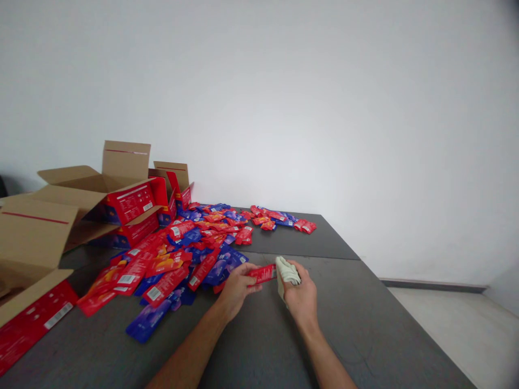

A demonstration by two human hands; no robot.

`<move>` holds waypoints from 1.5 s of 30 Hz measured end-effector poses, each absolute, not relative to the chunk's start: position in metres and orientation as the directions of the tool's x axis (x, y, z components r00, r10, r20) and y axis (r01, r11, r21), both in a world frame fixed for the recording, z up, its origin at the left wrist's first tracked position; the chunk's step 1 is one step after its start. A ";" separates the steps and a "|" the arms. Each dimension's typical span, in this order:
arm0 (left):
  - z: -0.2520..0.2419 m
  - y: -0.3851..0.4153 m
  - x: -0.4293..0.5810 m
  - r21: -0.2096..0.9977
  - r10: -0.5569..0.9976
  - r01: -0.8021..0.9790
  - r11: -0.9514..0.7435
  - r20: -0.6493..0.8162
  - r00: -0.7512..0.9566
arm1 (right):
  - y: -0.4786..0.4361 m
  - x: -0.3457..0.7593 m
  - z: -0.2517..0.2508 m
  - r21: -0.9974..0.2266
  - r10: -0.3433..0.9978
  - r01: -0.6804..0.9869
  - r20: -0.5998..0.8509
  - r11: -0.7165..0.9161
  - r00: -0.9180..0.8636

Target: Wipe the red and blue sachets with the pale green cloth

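Observation:
My left hand (239, 286) pinches one end of a small red packet (263, 274) with white print, held level just above the dark table. In my right hand (301, 294) is a folded pale cloth (287, 272), gripped between thumb and fingers. The packet's right end meets the cloth's left side; whether it touches or goes behind a fold I cannot tell. Left of my left hand lies a loose heap of red packets (167, 284) and blue packets (150, 320), many overlapping, some showing barcodes.
Open cardboard boxes (133, 202) with red printed sides stand along the left, flaps raised. A nearer open box (36, 319) is at the lower left. More packets (305, 226) lie at the table's far end. The dark table (357, 324) ends at the right above a pale floor.

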State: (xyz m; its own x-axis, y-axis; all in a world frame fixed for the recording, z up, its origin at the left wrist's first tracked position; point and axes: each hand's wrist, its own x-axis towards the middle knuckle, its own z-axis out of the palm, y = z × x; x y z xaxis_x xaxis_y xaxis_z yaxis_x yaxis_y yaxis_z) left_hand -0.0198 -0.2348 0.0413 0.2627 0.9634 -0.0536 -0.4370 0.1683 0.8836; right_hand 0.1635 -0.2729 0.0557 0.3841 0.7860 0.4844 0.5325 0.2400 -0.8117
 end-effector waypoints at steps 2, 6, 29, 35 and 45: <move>0.041 -0.234 -0.020 0.958 0.974 -0.281 0.053 0.012 0.226 | -0.271 0.166 0.052 -0.808 0.793 0.527 0.493 0.265 0.357; 0.042 -0.232 -0.018 0.977 0.983 -0.200 -0.075 0.106 0.147 | -0.271 0.162 0.051 -0.801 0.853 0.510 0.474 0.314 0.219; 0.042 -0.235 -0.004 0.627 0.924 -0.687 0.367 -0.164 0.345 | -0.286 0.133 0.056 -0.603 0.758 0.507 0.629 0.616 -0.173; 0.034 -0.248 0.001 0.646 0.764 -0.509 0.569 -0.185 0.618 | -0.283 0.149 0.061 -0.624 0.742 0.612 0.664 0.487 0.087; 0.051 -0.242 -0.002 0.555 0.831 -0.663 0.502 -0.095 0.549 | -0.302 0.122 0.079 -0.555 0.776 0.558 0.548 0.616 -0.311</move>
State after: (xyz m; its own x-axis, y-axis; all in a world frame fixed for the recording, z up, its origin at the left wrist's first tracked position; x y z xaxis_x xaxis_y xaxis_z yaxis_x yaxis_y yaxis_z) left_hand -0.0015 -0.2425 0.0506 0.5489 0.8305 -0.0950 -0.6633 0.5018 0.5551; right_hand 0.1224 -0.3019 0.0789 -0.3112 0.7762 0.5484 0.5585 0.6162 -0.5553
